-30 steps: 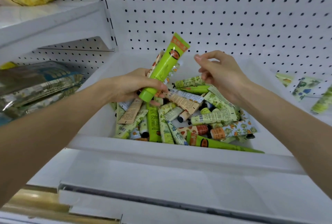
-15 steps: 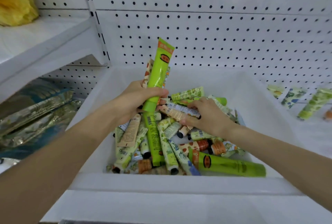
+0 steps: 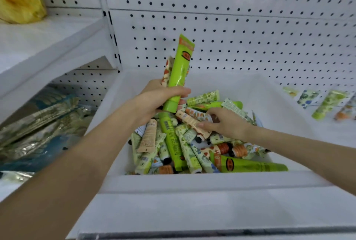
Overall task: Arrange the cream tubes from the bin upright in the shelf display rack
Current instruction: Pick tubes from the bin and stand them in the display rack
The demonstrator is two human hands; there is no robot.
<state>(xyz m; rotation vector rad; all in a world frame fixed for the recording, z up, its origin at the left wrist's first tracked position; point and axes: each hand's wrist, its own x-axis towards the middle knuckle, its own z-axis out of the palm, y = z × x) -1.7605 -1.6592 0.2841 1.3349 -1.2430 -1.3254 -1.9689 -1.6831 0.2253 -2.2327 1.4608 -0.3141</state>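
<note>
Cream tubes, green and patterned plastic (image 3: 185,149), lie in a heap inside the white rectangular plastic bin (image 3: 202,182) on the white shelf. The left hand (image 3: 154,103) has its grip closed around a long bright green tube (image 3: 178,72), held nearly upright, cap down, with a smaller orange-patterned tube (image 3: 167,72) behind it. The right hand (image 3: 225,122) rests on the heap, fingers pinching a peach-coloured tube (image 3: 190,119). More tubes (image 3: 327,105) lie on the shelf well to the right.

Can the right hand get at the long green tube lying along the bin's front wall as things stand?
Probably yes: the long green tube lies on top of the pile, uncovered, just nearer than the right hand, which is already closing on a peach tube.
</note>
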